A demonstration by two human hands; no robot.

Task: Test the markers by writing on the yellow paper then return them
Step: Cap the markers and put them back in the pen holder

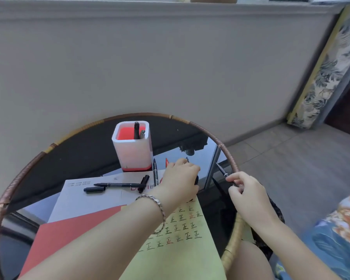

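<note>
Right hand (249,194) pinching a thin black marker (223,172) between thumb and fingertips, tip end pointing up-left, away from body. Long axis diagonal, roughly aimed toward the table rim (216,141) rather than at the pen holder (132,147).

Left hand (180,178) curled, knuckles up, over the far top edge of the yellow paper (182,243). Closed around something dark; a black end shows at the right side of the fist, probably a marker or cap, cannot tell which. Bracelet (159,207) on that wrist.

Holder stands up-left of both hands, two markers already upright inside. Left hand nearer to it; right hand well apart, with the left fist between it and the holder.

Loose markers lie between holder and left hand: one long marker (119,185) lying left-right on the white sheet (85,201), a separate cap (94,189) just beside its left end, another short black piece (143,183) at its right end, one marker (155,171) lying near-far just by the holder base, a red tip (167,161) peeking past the knuckles.

Yellow paper near body, rows of test marks filling its top part, lower part bare. Red sheet (69,229) to its left.

Judgement: testing mostly done; return step turns on swinging the right-hand marker left and tip-down into the holder, or passing it to the left hand, which has the shorter reach.
</note>
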